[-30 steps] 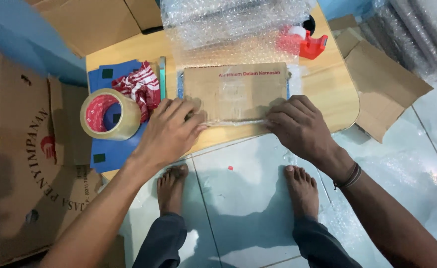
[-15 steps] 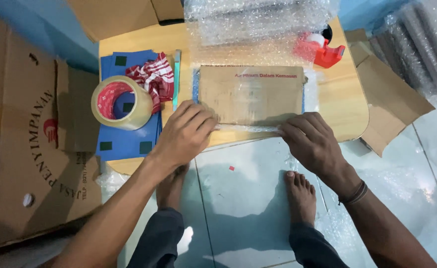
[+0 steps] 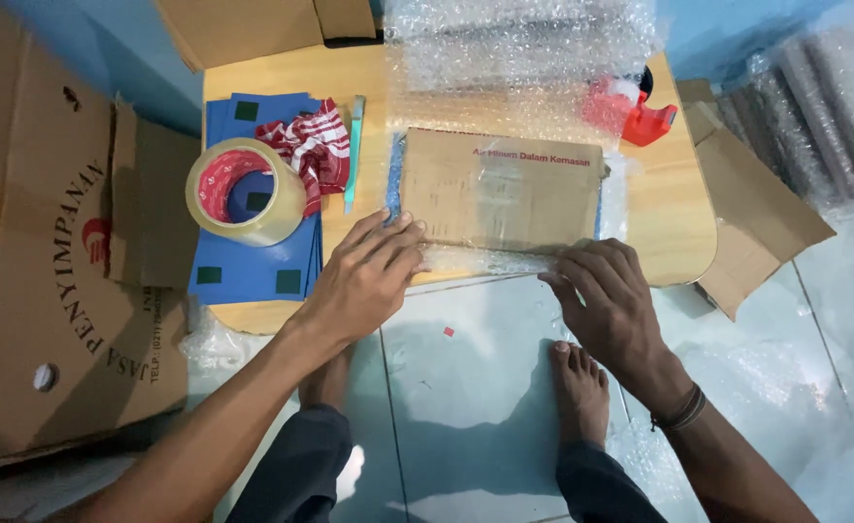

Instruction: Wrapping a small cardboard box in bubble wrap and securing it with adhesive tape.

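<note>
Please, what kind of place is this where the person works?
It looks like a small packing area, perhaps in a home. A low wooden table stands on a tiled floor, with a cardboard parcel in bubble wrap, a roll of clear tape and flattened cardboard boxes.

flat brown cardboard parcel (image 3: 500,190), rectangular, wrapped in clear film, red print near its top right corner, at the near edge of the table (image 3: 669,228) | large flattened brown carton (image 3: 34,271) with red logo, on the floor off the table's left edge | plain brown box (image 3: 252,27) at the far-left corner
</note>
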